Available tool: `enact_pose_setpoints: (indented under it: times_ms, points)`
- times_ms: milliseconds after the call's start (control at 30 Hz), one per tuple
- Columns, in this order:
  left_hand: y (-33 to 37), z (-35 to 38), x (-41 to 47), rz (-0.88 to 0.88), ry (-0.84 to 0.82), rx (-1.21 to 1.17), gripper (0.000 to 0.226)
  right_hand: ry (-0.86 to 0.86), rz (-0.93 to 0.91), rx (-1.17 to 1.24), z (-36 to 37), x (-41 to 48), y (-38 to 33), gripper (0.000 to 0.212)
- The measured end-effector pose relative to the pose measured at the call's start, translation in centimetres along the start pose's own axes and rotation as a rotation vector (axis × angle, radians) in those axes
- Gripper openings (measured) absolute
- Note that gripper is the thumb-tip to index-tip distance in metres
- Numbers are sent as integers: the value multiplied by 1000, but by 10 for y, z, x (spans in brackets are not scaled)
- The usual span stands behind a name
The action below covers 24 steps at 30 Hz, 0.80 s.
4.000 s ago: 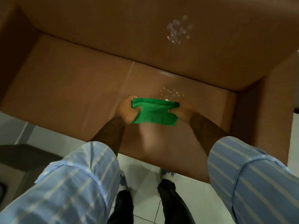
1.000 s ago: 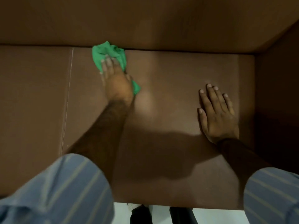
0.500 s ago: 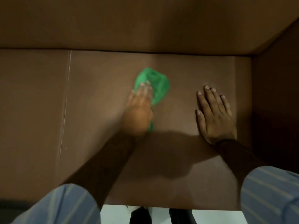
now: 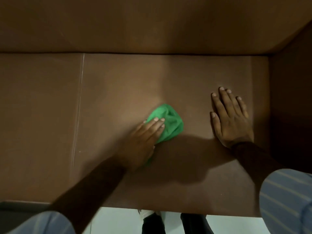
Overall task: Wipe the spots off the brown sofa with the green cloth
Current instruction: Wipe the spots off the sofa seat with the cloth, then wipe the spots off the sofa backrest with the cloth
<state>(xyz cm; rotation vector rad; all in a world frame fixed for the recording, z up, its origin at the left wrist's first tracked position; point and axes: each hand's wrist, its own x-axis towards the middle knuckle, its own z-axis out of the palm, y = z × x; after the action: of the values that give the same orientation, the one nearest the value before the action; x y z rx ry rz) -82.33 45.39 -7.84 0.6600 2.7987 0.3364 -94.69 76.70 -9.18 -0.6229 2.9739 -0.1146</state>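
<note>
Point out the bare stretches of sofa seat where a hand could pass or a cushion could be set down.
Widest bare patch: the seat cushion left of the seam, out to the frame edge. Also free: the strip between the backrest and both hands. Crowded: mid-seat, where the left hand presses the green cloth, and the right hand lies flat by the armrest.

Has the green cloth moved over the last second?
Yes. The green cloth, under the left hand, has slid away from the backrest crease and rightward, nearer the flat right hand.

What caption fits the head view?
Left hand presses a bunched green cloth on the brown sofa seat; right hand lies flat.
</note>
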Motion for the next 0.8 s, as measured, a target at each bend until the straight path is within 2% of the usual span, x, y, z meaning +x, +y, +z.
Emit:
enact_pose_setpoints:
  times_ms: [33,67,167,200,233,333,367,467,533,567,633,700,733,800]
  points:
    - [-20,-5,-2,12,-6,13,69,10,3,1,1,0,-1,63]
    - [-37,-11,1,-122,20,1,70,20,7,-2,2,0,-2,63]
    - [-65,-26,40,-886,262,-143,71,30,1,-6,3,0,-2,63]
    - [-57,-25,64,-990,316,-128,72,28,-3,-10,4,1,-1,63]
    - [-41,-24,85,-977,331,-102,73,26,-9,-11,4,2,0,63]
    - [17,-7,124,-562,310,-22,77,38,-3,-13,4,4,0,63]
    - [32,-4,125,-473,271,-19,77,42,3,-14,4,5,0,63]
    - [42,-6,122,-456,246,-49,70,36,6,-14,0,5,-2,63]
    - [37,-18,121,-476,256,-155,68,23,45,29,-4,7,-10,62]
    - [35,-25,123,-500,284,-287,67,8,94,89,-7,8,-17,62]
    - [37,-50,124,-650,368,-881,60,17,217,254,-17,15,-38,63]
    - [40,-91,123,-902,642,-1519,34,114,277,387,-38,32,-57,61]
    - [36,-112,123,-982,777,-1694,23,177,272,427,-52,45,-64,59]
    - [17,-154,119,-1014,987,-1653,31,321,199,448,-87,78,-71,57]
